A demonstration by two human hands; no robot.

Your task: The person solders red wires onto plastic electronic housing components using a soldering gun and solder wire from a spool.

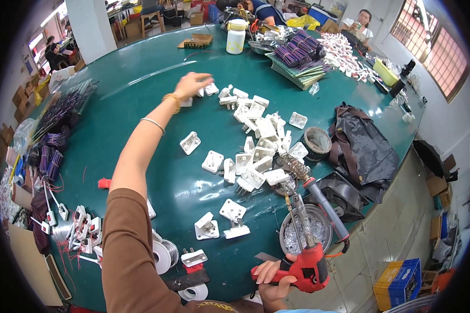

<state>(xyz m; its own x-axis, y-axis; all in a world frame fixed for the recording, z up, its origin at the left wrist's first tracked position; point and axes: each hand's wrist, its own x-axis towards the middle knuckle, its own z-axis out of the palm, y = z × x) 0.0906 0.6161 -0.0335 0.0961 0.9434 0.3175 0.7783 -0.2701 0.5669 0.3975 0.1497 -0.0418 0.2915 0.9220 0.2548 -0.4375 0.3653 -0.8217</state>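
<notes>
In the head view, the left hand (193, 84) reaches, half open, beside white plug housings (266, 127) on the green table (96, 141); I cannot tell whether it holds any. The right hand (275, 280) curls around a red soldering gun (312, 268).

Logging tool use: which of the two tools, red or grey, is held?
The red-bodied tool, gripped by the right hand; the grey-handled tool, beside the metal coil, has no hand on it.
</notes>
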